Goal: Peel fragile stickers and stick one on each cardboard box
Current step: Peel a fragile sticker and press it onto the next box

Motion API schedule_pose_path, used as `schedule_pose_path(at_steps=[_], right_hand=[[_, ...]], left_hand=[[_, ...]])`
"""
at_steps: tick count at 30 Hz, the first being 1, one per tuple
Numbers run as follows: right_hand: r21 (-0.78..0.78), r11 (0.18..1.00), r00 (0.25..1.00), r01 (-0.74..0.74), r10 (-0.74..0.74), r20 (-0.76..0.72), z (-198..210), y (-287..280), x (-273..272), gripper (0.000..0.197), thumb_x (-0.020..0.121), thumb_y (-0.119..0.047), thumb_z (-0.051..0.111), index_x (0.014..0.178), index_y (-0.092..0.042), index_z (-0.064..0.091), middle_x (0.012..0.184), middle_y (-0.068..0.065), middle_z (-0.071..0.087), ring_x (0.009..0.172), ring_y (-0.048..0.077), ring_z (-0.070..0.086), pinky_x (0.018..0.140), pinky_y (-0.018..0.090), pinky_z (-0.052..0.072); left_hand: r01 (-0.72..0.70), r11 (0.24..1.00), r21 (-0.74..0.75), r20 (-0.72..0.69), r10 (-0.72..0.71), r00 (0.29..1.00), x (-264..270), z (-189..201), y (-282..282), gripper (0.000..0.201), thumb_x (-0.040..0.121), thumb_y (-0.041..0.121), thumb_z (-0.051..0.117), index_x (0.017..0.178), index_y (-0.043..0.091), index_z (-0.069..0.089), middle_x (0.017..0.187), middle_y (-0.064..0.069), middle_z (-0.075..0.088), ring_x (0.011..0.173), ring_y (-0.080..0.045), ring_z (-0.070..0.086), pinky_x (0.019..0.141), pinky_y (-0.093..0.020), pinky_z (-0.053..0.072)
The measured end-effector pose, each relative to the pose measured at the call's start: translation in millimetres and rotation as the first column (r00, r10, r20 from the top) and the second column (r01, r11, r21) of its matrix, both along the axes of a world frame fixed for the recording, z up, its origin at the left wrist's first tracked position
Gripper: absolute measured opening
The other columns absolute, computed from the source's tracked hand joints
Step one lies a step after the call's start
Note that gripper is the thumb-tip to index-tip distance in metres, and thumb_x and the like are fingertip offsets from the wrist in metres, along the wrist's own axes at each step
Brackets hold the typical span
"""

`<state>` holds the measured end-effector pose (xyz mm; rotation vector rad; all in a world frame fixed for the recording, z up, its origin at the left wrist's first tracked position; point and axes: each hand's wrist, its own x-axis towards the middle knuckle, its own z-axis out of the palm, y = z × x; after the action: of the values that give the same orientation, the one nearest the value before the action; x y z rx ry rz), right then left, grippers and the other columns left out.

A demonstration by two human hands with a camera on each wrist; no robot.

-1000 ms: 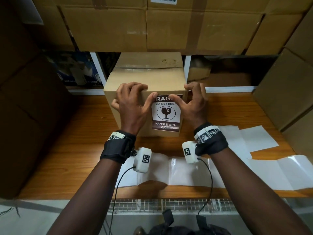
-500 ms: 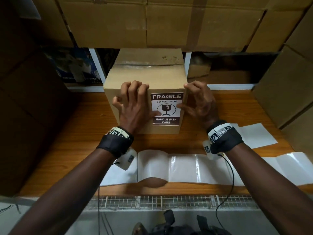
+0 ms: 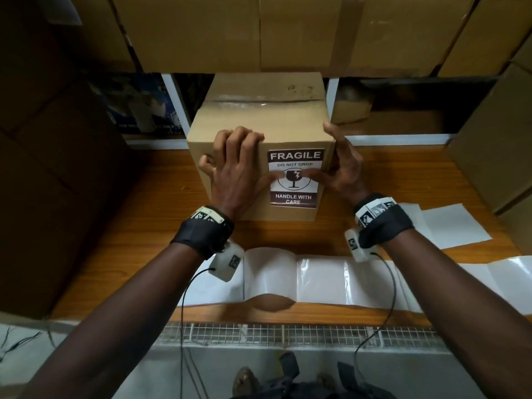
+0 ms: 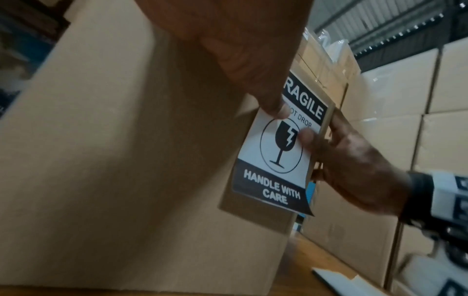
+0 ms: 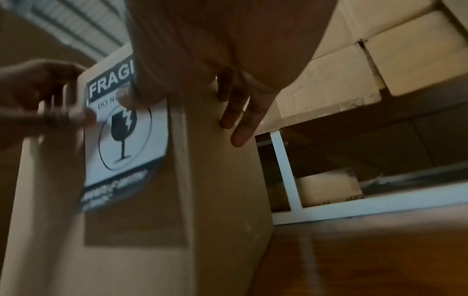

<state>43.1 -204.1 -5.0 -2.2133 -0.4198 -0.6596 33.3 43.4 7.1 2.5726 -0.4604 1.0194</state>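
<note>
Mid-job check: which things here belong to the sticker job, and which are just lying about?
In the job:
- fragile sticker, bottom corner not yet flat
- cardboard box
- left hand and right hand, thumbs pressing the sticker

Lying about:
- empty backing strip
- loose backing sheets
- stacked cartons
- wooden table

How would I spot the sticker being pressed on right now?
On the wooden bench, one small cardboard box stands apart from the stacked cartons. Its near face carries the sticker, both thumbs pressing it. It alone is printed: FRAGILE, a cracked glass.
</note>
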Motion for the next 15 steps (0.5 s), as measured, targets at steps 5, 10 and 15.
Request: schedule_pose_path(at_steps=[5,10,15], right_hand=[[-0.17,0.985,0.998,-0.033,0.024,-0.055,5.6,-13.1,-1.8,0.105,0.069,-0.08,0.065,0.149,-0.044,0.009,0.152,0.021,0.043,0.124,0.045,0.056,0.088,0.06,0.056],[-0.152,0.988,0.993,-0.04,0.022,-0.115,6.5,-14.1,-4.1,0.117,0.07,-0.068,0.076,0.155,-0.041,0.0,0.152,0.019,0.044,0.128,0.039,0.054,0.093,0.058,0.054],[0.067,0.993,0.9,0.095,-0.057,-0.432,3.6,10.4,-2.8,0.109,0.066,-0.082,0.068,0.151,-0.022,0.035,0.128,0.006,0.067,0.107,0.019,0.069,0.082,0.029,0.059]], left_hand=[[-0.009,0.988,-0.154,-0.002,0.009,1.0,2.6,2.5,-11.5,0.06,0.09,0.073,0.055,0.13,0.031,0.039,0.139,0.003,0.033,0.137,-0.025,0.027,0.099,-0.066,0.034],[-0.037,0.993,0.11,-0.007,0.038,0.999,2.1,-3.6,0.7,0.115,0.057,0.076,0.081,0.143,0.022,0.028,0.145,-0.006,0.025,0.138,-0.03,0.023,0.095,-0.061,0.037],[-0.013,0.981,0.194,-0.025,0.018,1.0,7.5,-7.7,13.4,0.129,0.051,0.071,0.087,0.149,0.021,0.019,0.148,-0.007,0.022,0.139,-0.032,0.022,0.096,-0.057,0.036]])
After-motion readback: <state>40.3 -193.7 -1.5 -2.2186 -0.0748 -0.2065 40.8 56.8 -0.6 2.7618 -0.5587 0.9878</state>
